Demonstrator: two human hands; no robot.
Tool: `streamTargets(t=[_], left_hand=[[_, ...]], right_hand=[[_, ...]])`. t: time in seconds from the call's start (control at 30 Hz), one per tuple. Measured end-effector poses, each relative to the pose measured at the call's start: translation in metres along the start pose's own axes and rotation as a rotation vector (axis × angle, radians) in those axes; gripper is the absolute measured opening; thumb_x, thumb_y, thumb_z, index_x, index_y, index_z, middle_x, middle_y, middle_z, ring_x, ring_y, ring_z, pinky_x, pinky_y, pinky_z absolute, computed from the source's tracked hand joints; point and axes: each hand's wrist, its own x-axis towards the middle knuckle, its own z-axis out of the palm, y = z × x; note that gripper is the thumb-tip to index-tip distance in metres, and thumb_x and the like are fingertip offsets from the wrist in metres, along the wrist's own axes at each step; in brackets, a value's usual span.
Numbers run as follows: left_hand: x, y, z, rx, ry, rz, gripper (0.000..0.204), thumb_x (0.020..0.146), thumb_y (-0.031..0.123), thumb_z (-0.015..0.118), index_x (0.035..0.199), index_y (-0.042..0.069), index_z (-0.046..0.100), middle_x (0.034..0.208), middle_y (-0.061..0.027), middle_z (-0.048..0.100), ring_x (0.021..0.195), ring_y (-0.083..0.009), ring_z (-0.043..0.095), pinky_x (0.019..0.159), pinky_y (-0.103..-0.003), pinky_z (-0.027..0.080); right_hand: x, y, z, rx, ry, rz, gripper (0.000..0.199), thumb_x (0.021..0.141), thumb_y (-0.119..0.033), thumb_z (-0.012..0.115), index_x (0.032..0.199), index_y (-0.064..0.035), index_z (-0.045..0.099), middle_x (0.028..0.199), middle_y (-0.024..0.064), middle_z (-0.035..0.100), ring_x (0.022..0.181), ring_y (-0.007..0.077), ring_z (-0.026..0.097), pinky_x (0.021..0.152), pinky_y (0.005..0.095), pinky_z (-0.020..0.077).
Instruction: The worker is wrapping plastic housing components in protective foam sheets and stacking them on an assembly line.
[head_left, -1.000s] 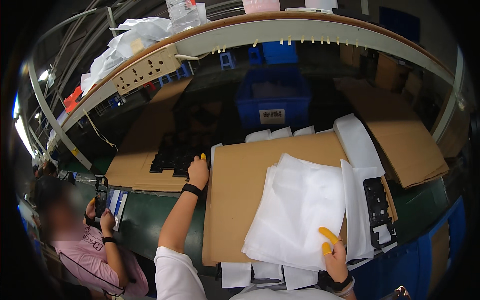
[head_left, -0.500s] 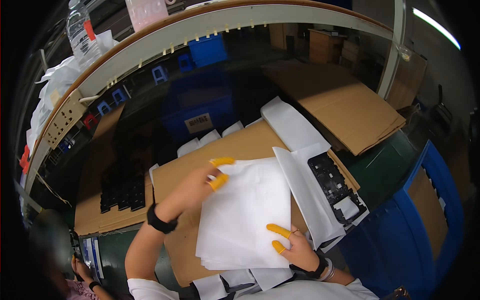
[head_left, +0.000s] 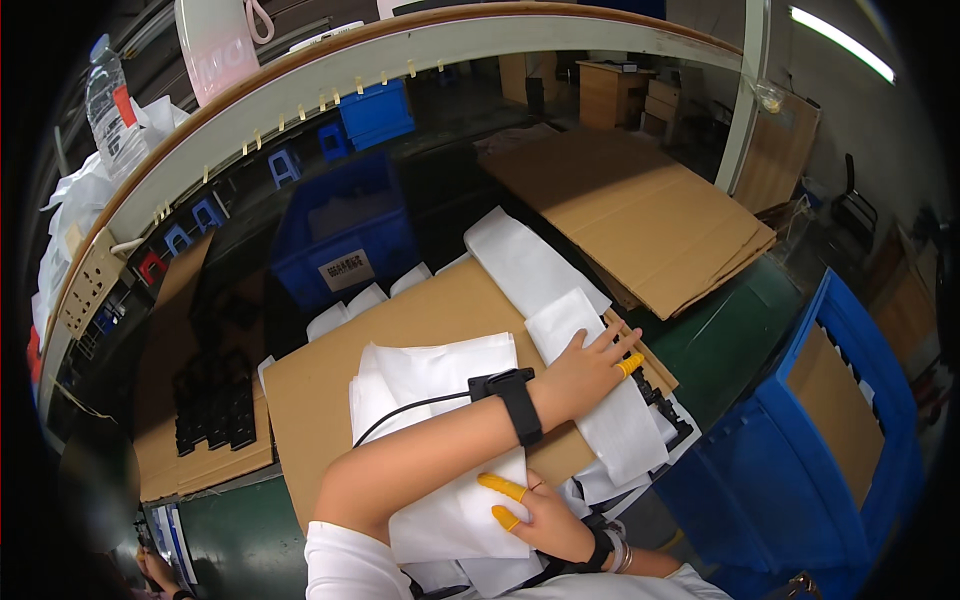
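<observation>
My left hand (head_left: 583,378) reaches across to the right, fingers spread, lying on a white sheet (head_left: 625,440) that covers most of a black plastic part (head_left: 665,408). Only the part's right edge shows. A yellow finger cot is visible on one of its fingers. My right hand (head_left: 553,522) rests at the lower right of a stack of white sheets (head_left: 440,358); its thumb and index finger, both in yellow cots, lie apart on the top sheet, and the other fingers are hidden. Beneath the stack is a brown cardboard sheet (head_left: 320,375). My left forearm hides part of the stack.
Flattened cardboard (head_left: 640,210) lies at the back right. A blue bin (head_left: 345,235) stands beyond the work area, and a blue crate (head_left: 780,470) is at the right. More black parts (head_left: 215,405) lie on cardboard at the left. A co-worker's hand (head_left: 155,570) shows lower left.
My left hand has moved from the stack's upper left across to the black part. The white sheet there, partly raised before, now lies over it. My right hand stays on the stack.
</observation>
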Motion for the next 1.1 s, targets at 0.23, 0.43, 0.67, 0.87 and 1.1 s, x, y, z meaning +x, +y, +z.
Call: streamTargets(t=[0.23, 0.43, 0.67, 0.87, 1.1], left_hand=[[0.028, -0.015, 0.000, -0.140, -0.590, -0.123, 0.052, 0.058, 0.004, 0.064, 0.109, 0.007, 0.054, 0.141, -0.0096, 0.026, 0.134, -0.0290, 0.017, 0.102, -0.057, 0.023], [0.013, -0.022, -0.003, -0.147, -0.539, -0.188, 0.060, 0.056, 0.008, 0.072, 0.112, 0.008, 0.051, 0.120, -0.0077, 0.045, 0.119, -0.0289, 0.039, 0.101, -0.055, 0.024], [-0.017, -0.026, -0.030, -0.219, -0.356, -0.249, 0.035, 0.061, 0.006, 0.068, 0.095, 0.006, 0.060, 0.101, -0.0145, 0.051, 0.084, -0.0306, 0.057, 0.071, -0.038, 0.047], [-0.058, 0.007, -0.113, -0.109, 0.154, -0.264, 0.018, 0.063, 0.003, 0.062, 0.080, 0.005, 0.056, 0.075, -0.0121, 0.057, 0.079, -0.0317, 0.056, 0.066, -0.039, 0.046], [-0.141, 0.023, -0.180, 0.007, 0.480, -0.975, 0.049, 0.073, 0.001, 0.057, 0.118, -0.001, 0.040, 0.079, -0.0223, 0.057, 0.064, -0.0386, 0.057, 0.057, -0.044, 0.046]], right_hand=[[0.001, -0.003, -0.005, -0.011, -0.022, -0.044, 0.038, 0.081, -0.013, 0.058, 0.117, -0.0036, 0.053, 0.110, 0.0190, 0.048, 0.100, 0.0314, 0.048, 0.088, 0.0341, 0.0386], [-0.002, 0.003, -0.004, 0.005, -0.040, -0.025, 0.039, 0.081, -0.013, 0.058, 0.119, -0.0048, 0.053, 0.105, 0.0190, 0.049, 0.096, 0.0319, 0.049, 0.086, 0.0350, 0.0395], [-0.002, -0.006, -0.002, 0.052, 0.009, -0.036, 0.036, 0.082, -0.011, 0.057, 0.118, -0.0079, 0.055, 0.114, 0.0174, 0.049, 0.104, 0.0301, 0.047, 0.092, 0.0338, 0.0357], [-0.002, -0.008, -0.005, -0.011, -0.003, -0.038, 0.037, 0.080, -0.007, 0.055, 0.117, -0.0038, 0.054, 0.111, 0.0184, 0.049, 0.103, 0.0333, 0.047, 0.092, 0.0345, 0.0365], [-0.005, -0.004, -0.005, 0.035, 0.080, 0.031, 0.036, 0.077, -0.003, 0.054, 0.113, -0.0006, 0.055, 0.111, 0.0207, 0.047, 0.102, 0.0344, 0.047, 0.091, 0.0342, 0.0363]])
